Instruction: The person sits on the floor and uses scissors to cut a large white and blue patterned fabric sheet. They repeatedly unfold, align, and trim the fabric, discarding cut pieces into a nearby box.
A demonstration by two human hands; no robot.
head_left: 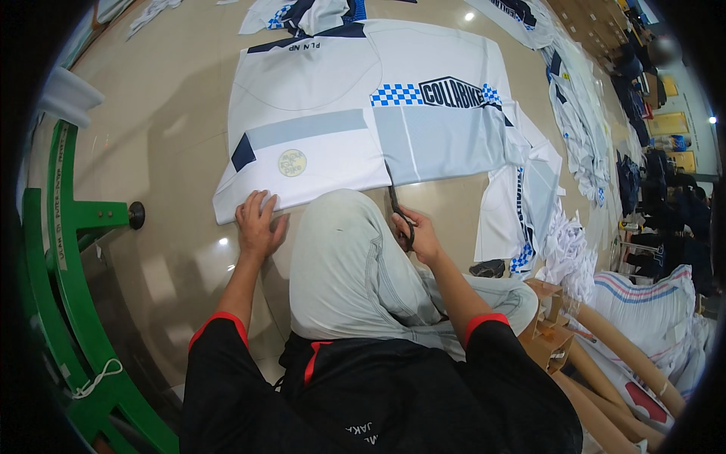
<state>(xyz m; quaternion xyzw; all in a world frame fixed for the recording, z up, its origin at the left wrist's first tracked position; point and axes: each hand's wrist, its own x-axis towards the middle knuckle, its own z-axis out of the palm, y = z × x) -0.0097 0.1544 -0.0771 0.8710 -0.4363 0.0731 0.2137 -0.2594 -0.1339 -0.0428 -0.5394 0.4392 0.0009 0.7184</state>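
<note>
A large printed fabric sheet (310,83) in white, grey and navy, with blue checks, lies spread on the floor before my knees. Its near left part is folded over and carries a pale round emblem (293,162). My left hand (258,224) rests with fingers spread on the near left edge of the cloth. In my right hand (418,233) are dark-handled scissors (400,209), fingers through the loops. Their blades reach the near edge of the cloth, beside the seam between the white and grey parts; the tips are partly hidden by fabric.
A green metal frame (76,227) with a black foot stands at the left. More cut fabric pieces (522,189) and a pile of white scraps (563,253) lie to the right. Cardboard tubes (628,359) and a white woven sack (643,303) sit at lower right.
</note>
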